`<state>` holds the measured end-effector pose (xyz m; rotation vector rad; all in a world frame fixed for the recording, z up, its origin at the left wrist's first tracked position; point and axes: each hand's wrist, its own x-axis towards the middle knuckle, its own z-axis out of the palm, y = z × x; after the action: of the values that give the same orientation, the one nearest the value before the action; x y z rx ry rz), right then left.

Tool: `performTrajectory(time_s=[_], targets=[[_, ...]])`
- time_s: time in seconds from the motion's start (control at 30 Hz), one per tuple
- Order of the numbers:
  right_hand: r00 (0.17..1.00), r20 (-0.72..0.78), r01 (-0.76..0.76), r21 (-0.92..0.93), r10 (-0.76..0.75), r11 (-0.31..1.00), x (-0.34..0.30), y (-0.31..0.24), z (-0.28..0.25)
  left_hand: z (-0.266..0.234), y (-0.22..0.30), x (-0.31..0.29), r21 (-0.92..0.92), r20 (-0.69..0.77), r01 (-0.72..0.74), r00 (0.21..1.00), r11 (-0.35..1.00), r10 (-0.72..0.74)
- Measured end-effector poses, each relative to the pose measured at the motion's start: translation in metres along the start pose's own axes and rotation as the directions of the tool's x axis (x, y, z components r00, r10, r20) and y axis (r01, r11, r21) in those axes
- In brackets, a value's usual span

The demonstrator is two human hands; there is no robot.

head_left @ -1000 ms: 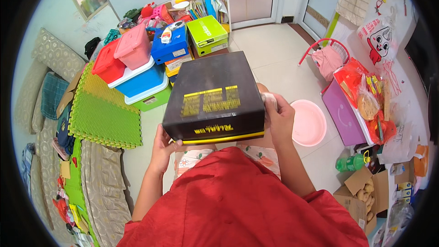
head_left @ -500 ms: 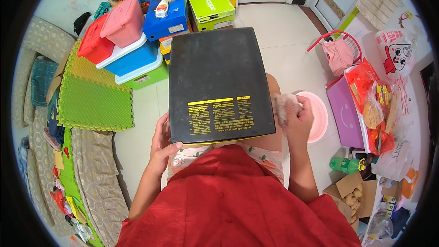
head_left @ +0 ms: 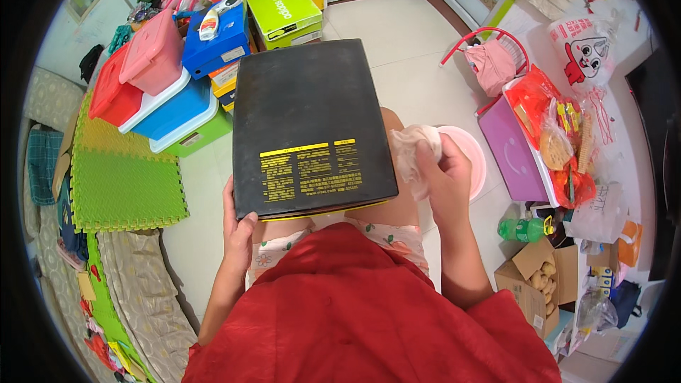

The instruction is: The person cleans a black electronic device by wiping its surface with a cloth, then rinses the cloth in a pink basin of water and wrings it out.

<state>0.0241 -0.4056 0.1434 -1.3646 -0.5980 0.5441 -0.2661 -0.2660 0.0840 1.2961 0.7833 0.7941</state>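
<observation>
**Head view: a flat black box on the lap, a crumpled cloth beside it**

Head view is showing a flat black box (head_left: 310, 124) lying across the person's knees, its broad matte face turned up; a block of yellow printing is sitting on the near part of that face, and a thin yellow edge is showing along the near side; the corners are looking rounded and the surface smooth and faintly dusty.

The left hand (head_left: 239, 230) is gripping the box at its 7 o'clock corner, thumb curled over the top, the other fingers hidden beneath; the right hand (head_left: 445, 174) is closed around a crumpled pale cloth (head_left: 413, 152), soft and wrinkled, at the box's 3 o'clock edge, just beside it; whether the cloth is touching the box I cannot tell.

A round pink basin (head_left: 469, 159) is sitting on the tiled floor behind the right hand; stacked plastic bins (head_left: 167, 81) in red, pink and blue are standing at 10 o'clock from the box; a green foam mat (head_left: 124, 184), knobbly and with toothed edges, is lying at 9 o'clock.
</observation>
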Motion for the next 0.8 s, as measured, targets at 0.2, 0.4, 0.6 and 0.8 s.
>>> performTrajectory(time_s=[0.2,0.4,0.6,0.8], targets=[[0.994,-0.082,-0.068,0.057,0.073,0.996,0.006,0.014,0.001,0.030,0.005,0.002,0.504,-0.261,-0.266,0.860,0.822,0.438],[0.959,0.084,-0.284,0.201,0.272,0.937,0.020,0.035,-0.017,0.072,0.029,0.008,0.737,0.519,-0.659,0.693,0.147,0.500],[0.965,0.068,-0.261,0.133,0.254,0.956,0.030,0.026,-0.019,0.081,0.028,0.024,0.783,0.512,-0.609,0.747,0.128,0.424],[0.996,-0.078,-0.033,0.147,0.044,0.989,0.053,0.026,0.004,0.066,0.003,0.035,0.741,0.506,-0.645,0.720,0.188,0.474]])
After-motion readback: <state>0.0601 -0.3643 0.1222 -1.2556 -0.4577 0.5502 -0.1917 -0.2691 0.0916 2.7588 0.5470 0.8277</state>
